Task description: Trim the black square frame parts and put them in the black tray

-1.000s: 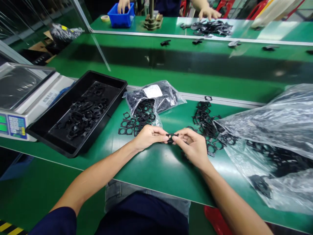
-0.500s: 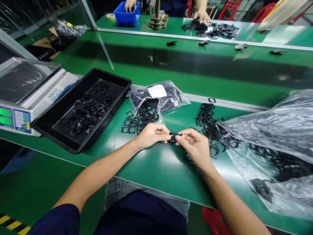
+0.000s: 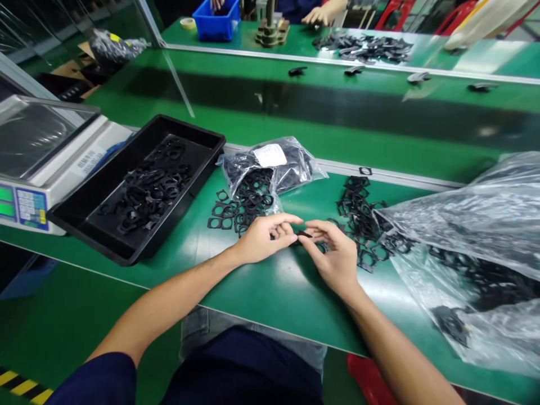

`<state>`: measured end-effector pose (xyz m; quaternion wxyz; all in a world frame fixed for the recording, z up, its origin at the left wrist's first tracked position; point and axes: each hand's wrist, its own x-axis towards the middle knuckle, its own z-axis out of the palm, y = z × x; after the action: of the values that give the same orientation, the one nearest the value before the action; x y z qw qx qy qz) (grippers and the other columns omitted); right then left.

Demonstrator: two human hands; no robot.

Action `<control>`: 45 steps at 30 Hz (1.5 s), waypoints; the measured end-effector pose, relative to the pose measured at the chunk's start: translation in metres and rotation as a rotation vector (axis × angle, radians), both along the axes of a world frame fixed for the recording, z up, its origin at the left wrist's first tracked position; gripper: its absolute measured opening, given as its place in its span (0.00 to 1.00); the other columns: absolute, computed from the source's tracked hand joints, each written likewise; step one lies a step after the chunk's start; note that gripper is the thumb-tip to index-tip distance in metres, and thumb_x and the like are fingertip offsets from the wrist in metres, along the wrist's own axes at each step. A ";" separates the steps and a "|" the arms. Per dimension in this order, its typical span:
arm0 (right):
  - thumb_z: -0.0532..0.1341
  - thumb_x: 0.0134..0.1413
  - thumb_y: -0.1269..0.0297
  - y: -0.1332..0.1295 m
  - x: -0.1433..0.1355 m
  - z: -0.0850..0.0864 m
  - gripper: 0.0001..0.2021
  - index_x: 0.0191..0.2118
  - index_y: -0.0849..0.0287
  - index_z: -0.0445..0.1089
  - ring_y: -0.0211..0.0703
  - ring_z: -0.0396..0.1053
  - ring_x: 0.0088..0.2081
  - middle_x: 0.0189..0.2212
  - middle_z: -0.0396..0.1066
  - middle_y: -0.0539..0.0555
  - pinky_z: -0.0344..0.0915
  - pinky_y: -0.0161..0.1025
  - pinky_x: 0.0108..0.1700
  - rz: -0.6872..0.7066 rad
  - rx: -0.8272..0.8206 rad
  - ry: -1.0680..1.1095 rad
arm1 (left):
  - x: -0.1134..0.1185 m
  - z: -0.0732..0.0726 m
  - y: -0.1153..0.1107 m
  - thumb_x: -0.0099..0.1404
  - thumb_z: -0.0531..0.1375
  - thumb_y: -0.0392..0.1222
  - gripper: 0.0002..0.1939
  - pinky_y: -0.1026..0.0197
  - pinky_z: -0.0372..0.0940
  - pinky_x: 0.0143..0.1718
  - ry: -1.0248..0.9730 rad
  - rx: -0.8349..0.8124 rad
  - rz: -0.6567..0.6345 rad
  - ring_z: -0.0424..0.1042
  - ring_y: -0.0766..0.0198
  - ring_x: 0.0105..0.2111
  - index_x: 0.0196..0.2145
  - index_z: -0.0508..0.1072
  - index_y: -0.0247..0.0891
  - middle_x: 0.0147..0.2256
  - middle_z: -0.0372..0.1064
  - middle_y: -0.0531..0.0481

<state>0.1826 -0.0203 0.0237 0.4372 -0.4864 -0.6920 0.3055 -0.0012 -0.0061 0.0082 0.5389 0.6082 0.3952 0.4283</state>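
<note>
A small black plastic part (image 3: 304,234) is held between my two hands above the green table, its shape mostly covered by fingers. My right hand (image 3: 334,252) pinches it between thumb and fingers. My left hand (image 3: 265,239) meets its other end, thumb close against it, index finger stretched out above and the other fingers curled. Behind my left hand lies a heap of flat black ring-shaped parts (image 3: 252,197), spilling from a clear plastic bag (image 3: 295,154) with a white label. Beyond my right hand is another pile of square-edged black ring parts (image 3: 356,205).
At left stand a black tray (image 3: 137,256) holding loose black parts and a weighing scale (image 3: 31,197). A large clear bag (image 3: 476,202) of parts lies right. Across the divider, a co-worker's hand (image 3: 323,14) is near a black pile (image 3: 371,48); their other reaches into a blue bin (image 3: 215,25).
My left index finger has lifted and straightened, and the part has turned between my fingers. The co-worker's hand has moved left off the black pile.
</note>
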 end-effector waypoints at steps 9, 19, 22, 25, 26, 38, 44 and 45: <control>0.67 0.58 0.57 0.000 -0.002 0.004 0.11 0.44 0.54 0.74 0.43 0.75 0.34 0.36 0.76 0.54 0.75 0.42 0.39 0.092 -0.071 0.105 | 0.001 -0.003 0.006 0.59 0.67 0.42 0.10 0.63 0.72 0.35 -0.260 -0.249 0.002 0.77 0.66 0.29 0.34 0.72 0.34 0.30 0.74 0.49; 0.62 0.63 0.61 0.003 0.000 0.007 0.09 0.31 0.55 0.72 0.42 0.70 0.30 0.27 0.72 0.52 0.69 0.40 0.35 0.088 0.043 -0.046 | -0.001 -0.002 0.005 0.58 0.70 0.45 0.13 0.66 0.67 0.34 -0.167 -0.195 -0.035 0.72 0.69 0.30 0.34 0.73 0.35 0.31 0.72 0.51; 0.64 0.61 0.60 0.002 0.000 0.007 0.06 0.34 0.55 0.73 0.42 0.70 0.30 0.29 0.73 0.52 0.69 0.40 0.34 0.123 0.011 -0.016 | -0.001 -0.004 0.006 0.58 0.70 0.46 0.14 0.66 0.66 0.32 -0.187 -0.186 0.011 0.72 0.69 0.30 0.33 0.73 0.34 0.30 0.72 0.51; 0.64 0.61 0.59 0.002 0.000 0.007 0.07 0.36 0.55 0.74 0.43 0.71 0.30 0.31 0.74 0.53 0.71 0.41 0.35 0.122 0.010 -0.002 | -0.001 -0.003 0.007 0.58 0.70 0.47 0.15 0.67 0.65 0.33 -0.207 -0.182 0.028 0.72 0.70 0.30 0.33 0.73 0.34 0.30 0.72 0.51; 0.64 0.61 0.58 0.002 0.001 0.007 0.07 0.35 0.55 0.74 0.43 0.71 0.31 0.31 0.74 0.53 0.71 0.41 0.36 0.119 0.017 0.002 | -0.001 -0.003 0.007 0.58 0.70 0.47 0.15 0.67 0.65 0.33 -0.214 -0.178 0.017 0.72 0.70 0.30 0.33 0.72 0.34 0.30 0.72 0.51; 0.63 0.61 0.47 0.007 0.002 0.014 0.17 0.30 0.56 0.74 0.41 0.69 0.31 0.30 0.71 0.53 0.67 0.38 0.36 0.254 -0.268 0.194 | -0.003 -0.001 0.008 0.53 0.73 0.50 0.20 0.65 0.69 0.35 -0.308 -0.280 -0.034 0.74 0.68 0.29 0.34 0.75 0.32 0.30 0.75 0.50; 0.65 0.59 0.47 0.004 0.001 0.011 0.16 0.32 0.56 0.74 0.41 0.69 0.31 0.31 0.70 0.52 0.68 0.38 0.36 0.231 -0.276 0.215 | -0.004 -0.001 0.010 0.50 0.74 0.53 0.23 0.62 0.71 0.35 -0.310 -0.315 -0.016 0.75 0.67 0.28 0.33 0.77 0.31 0.30 0.77 0.48; 0.66 0.59 0.47 0.004 0.001 0.011 0.16 0.33 0.55 0.75 0.41 0.70 0.31 0.31 0.70 0.52 0.68 0.38 0.36 0.216 -0.281 0.225 | -0.004 0.000 0.010 0.50 0.74 0.53 0.23 0.62 0.71 0.35 -0.317 -0.322 -0.025 0.75 0.67 0.28 0.34 0.77 0.31 0.30 0.77 0.47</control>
<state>0.1832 -0.0164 0.0345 0.4042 -0.4286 -0.6375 0.4965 -0.0049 0.0041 0.0080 0.6897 0.4440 0.3613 0.4434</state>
